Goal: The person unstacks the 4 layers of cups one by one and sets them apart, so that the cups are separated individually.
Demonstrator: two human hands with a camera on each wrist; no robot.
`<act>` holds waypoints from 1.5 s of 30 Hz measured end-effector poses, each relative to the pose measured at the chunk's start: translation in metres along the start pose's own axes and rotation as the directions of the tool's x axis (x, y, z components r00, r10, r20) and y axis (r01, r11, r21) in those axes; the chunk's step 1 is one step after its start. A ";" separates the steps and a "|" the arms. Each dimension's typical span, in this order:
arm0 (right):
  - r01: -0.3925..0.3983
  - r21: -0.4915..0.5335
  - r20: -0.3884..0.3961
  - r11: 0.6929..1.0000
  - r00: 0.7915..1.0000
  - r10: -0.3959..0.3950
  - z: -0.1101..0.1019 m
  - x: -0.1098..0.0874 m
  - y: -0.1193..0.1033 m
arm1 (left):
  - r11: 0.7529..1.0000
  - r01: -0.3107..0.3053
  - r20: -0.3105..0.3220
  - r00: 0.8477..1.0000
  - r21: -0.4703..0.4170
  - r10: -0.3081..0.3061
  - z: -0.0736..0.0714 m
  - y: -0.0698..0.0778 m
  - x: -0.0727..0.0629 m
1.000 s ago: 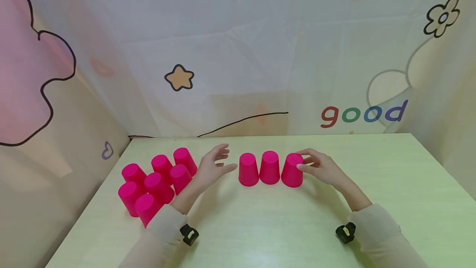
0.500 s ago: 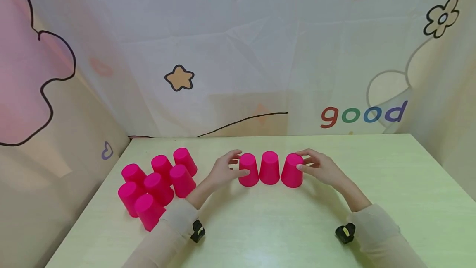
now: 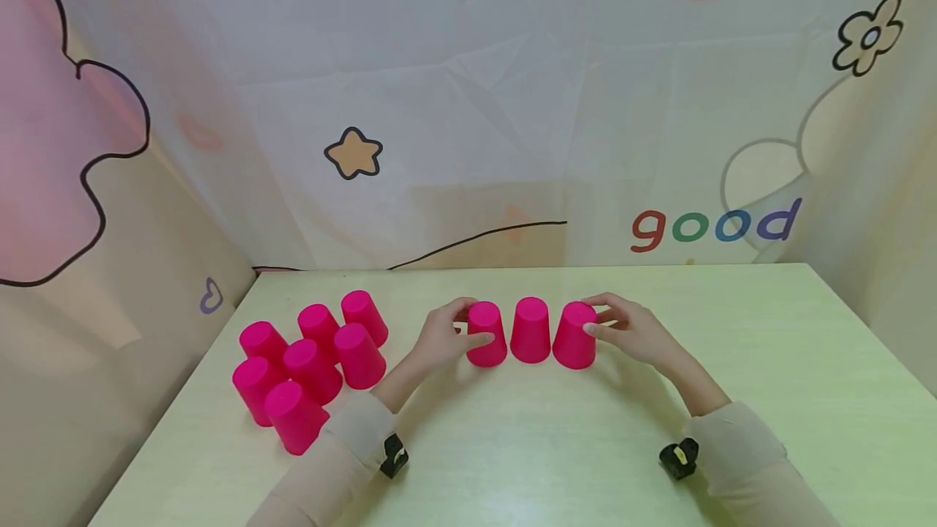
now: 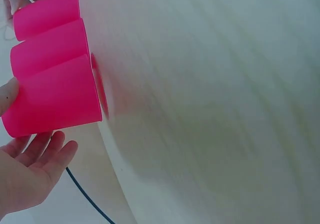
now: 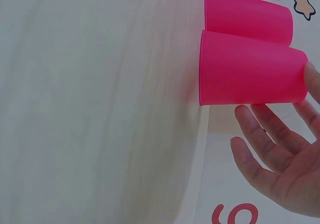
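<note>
Three pink plastic cups stand upside down in a row at the table's middle in the head view. My left hand (image 3: 439, 337) pinches the left cup (image 3: 492, 322), thumb on the near side and fingers behind it. The middle cup (image 3: 530, 333) stands untouched between the other two. On the right, my right hand (image 3: 635, 332) holds the right cup (image 3: 571, 341) between thumb and fingertips. The left wrist view shows the left cup (image 4: 55, 99) tilted across the picture, the left thumb at its base end. In the right wrist view several fingers extend below the right cup (image 5: 252, 72).
To the left, several more upside-down pink cups (image 3: 311, 368) stand in a cluster near my left forearm. A printed curtain (image 3: 468, 104) rises behind the pale table (image 3: 527, 446). A black strap device (image 3: 679, 458) sits at each wrist.
My left hand has come right from beside the cluster and taken hold of the left cup, which has shifted slightly left from the middle one. The right hand stays at its cup.
</note>
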State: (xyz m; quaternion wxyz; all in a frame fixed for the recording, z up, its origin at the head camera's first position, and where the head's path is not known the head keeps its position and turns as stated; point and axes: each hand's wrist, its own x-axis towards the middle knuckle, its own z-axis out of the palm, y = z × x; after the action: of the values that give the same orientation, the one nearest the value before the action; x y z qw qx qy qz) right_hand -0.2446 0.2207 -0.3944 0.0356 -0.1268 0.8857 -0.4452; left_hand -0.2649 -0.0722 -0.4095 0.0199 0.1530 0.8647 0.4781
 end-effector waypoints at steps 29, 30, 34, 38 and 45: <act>0.002 -0.004 0.006 1.000 1.000 -0.002 0.001 0.002 0.002 | 0.990 -0.104 -0.106 0.988 0.099 0.115 -0.032 0.020 -0.055; 0.001 -0.005 0.006 1.000 1.000 -0.001 0.001 0.001 0.002 | 0.990 -0.096 -0.107 0.988 0.102 0.107 -0.034 0.020 -0.057; -0.003 -0.007 0.006 1.000 1.000 0.003 0.001 0.001 0.001 | 0.990 -0.076 -0.119 0.989 0.122 0.090 -0.041 0.020 -0.063; 0.004 -0.012 0.008 1.000 1.000 -0.003 0.000 0.000 0.001 | 0.989 -0.087 -0.129 0.986 0.123 0.103 -0.046 0.019 -0.068; 0.006 -0.007 0.013 1.000 1.000 -0.006 0.001 0.000 0.000 | 0.989 -0.029 -0.138 0.989 0.144 0.049 -0.060 0.015 -0.080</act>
State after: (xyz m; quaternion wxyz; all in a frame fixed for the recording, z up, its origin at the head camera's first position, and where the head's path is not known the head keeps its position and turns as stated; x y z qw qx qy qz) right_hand -0.2449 0.2202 -0.3951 0.0396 -0.1325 0.8866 -0.4414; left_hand -0.1958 -0.1369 -0.3730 -0.0616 0.1370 0.8925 0.4253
